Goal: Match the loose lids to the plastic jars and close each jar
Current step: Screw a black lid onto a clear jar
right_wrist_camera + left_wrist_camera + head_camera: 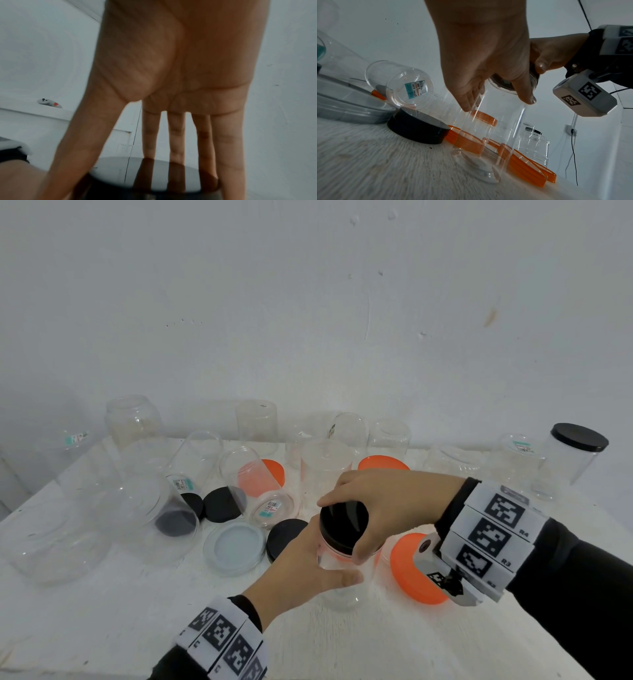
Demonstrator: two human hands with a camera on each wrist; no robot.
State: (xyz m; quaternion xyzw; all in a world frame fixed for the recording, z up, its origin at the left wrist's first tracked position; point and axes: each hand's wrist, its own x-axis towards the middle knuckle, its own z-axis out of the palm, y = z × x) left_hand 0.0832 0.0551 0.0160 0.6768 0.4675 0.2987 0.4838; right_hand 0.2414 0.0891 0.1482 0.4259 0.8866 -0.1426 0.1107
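A clear plastic jar (337, 583) stands upright near the middle of the white table. My left hand (308, 563) wraps round its side; the left wrist view shows fingers and thumb curled on the clear wall (501, 121). A black lid (342, 520) sits on the jar's mouth. My right hand (376, 508) grips that lid from above, thumb on the near rim and fingers on the far rim. The right wrist view shows the lid's glossy top (145, 174) under the spread fingers (176, 136). Whether the lid is screwed tight is not visible.
Loose lids lie around: orange ones (414, 570) (383, 463), black ones (286, 537) (221, 505), a large clear-grey one (234, 546). Several open clear jars stand or lie behind and left (270, 494). A jar closed with a black lid (575, 457) stands far right.
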